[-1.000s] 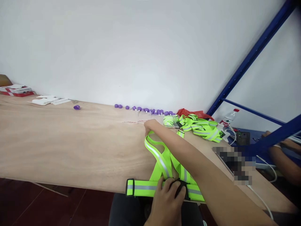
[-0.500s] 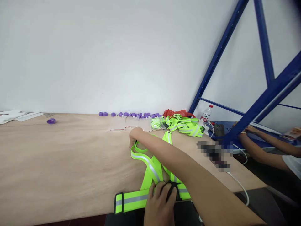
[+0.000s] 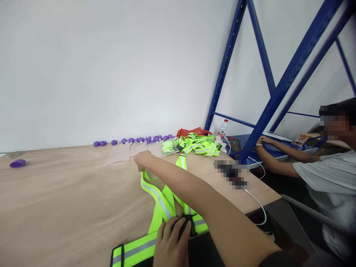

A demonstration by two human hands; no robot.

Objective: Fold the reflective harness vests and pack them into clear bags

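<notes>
We have the yellow-green reflective harness (image 3: pixel 159 200) spread at the near edge of the wooden desk (image 3: pixel 83 204), its silver-striped straps crossing above a wide belt. Our right hand (image 3: pixel 144 160) reaches across from the right, its grip closed in a fist on the far left loop of the harness. Our left hand (image 3: pixel 172 243) lies palm down on the belt at the near edge, fingers bent over it and against the black buckle (image 3: pixel 192 225); its fingertips are partly hidden, so we cannot tell whether that grip is closed on anything. A black slider (image 3: pixel 121 256) sits at the belt's left end.

On the far side of the desk, along the white wall (image 3: pixel 111 74), we see a row of small purple pieces (image 3: pixel 114 142), with clear plastic bags (image 3: pixel 119 154) lying just nearer. Right of these is a heap of more reflective straps (image 3: pixel 203 145), a red bag (image 3: pixel 191 132) just behind it. A purple cap-like piece (image 3: pixel 17 163) lies far left. Beyond the blue frame (image 3: pixel 222 74) on the right, a co-worker (image 3: pixel 330 167) sits with both arms stretched over a blue surface (image 3: pixel 244 139).
</notes>
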